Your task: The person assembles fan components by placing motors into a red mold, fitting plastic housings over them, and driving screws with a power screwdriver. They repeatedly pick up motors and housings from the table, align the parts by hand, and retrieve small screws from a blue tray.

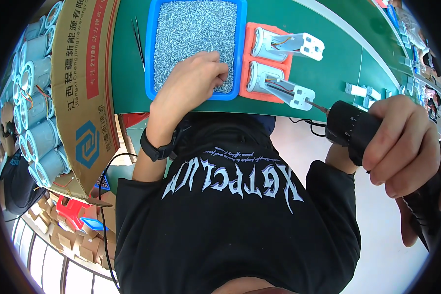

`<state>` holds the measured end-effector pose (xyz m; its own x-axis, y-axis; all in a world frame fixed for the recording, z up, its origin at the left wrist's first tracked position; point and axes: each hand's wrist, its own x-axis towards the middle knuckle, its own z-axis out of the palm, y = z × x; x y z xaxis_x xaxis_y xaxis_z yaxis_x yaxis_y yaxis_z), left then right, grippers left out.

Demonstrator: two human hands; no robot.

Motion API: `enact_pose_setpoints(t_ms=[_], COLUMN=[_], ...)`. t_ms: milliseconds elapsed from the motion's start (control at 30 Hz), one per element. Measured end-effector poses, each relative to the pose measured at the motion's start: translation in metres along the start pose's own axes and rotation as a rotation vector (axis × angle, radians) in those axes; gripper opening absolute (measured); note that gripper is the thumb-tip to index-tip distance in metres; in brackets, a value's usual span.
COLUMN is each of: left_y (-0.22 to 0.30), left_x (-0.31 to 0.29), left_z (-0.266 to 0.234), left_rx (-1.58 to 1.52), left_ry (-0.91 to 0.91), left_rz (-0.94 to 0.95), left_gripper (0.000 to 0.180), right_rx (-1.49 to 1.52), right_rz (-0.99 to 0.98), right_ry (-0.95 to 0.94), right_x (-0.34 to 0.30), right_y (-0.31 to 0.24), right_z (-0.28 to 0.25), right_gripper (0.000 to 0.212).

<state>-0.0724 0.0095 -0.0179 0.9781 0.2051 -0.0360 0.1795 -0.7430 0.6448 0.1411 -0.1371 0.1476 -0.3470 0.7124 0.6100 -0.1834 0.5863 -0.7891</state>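
My left hand (193, 81) is over the near right part of a blue tray (150, 63) full of small silvery screws (196, 29). Its fingers are curled together against the screws, and the fingertips are hidden. My right hand (402, 142) grips a black power screwdriver (350, 125), its bit pointing left at the end of a bracket. Beside the tray, an orange-red foam block (249, 93) holds two pale grey-white cylindrical housings lying on their sides, a far one (267, 44) and a near one (265, 77). Each has a bracket reaching right and thin wires inside.
Tweezers (138, 41) lie left of the tray on the green table (127, 93). A cardboard box (78, 63) at the left holds several similar housings (36, 112). Small white parts (356, 90) lie at the table's right. A black cable (103, 206) hangs on the left.
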Motion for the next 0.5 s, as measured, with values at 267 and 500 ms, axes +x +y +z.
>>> enact_pose_setpoints(t_ms=[267,500], left_y=[0.001,0.008], left_x=[0.005,0.012], left_z=[-0.012,-0.005], left_rx=[-0.091,-0.319], left_ry=[0.055,0.238], left_rz=[0.072,0.063], left_gripper=[0.009,0.010], right_rx=[0.080,0.110], right_rz=[0.035,-0.023], right_ry=[-0.001,0.042], right_x=[0.003,-0.001], right_y=[0.003,0.009], right_z=[0.005,0.005], right_gripper=[0.036,0.038])
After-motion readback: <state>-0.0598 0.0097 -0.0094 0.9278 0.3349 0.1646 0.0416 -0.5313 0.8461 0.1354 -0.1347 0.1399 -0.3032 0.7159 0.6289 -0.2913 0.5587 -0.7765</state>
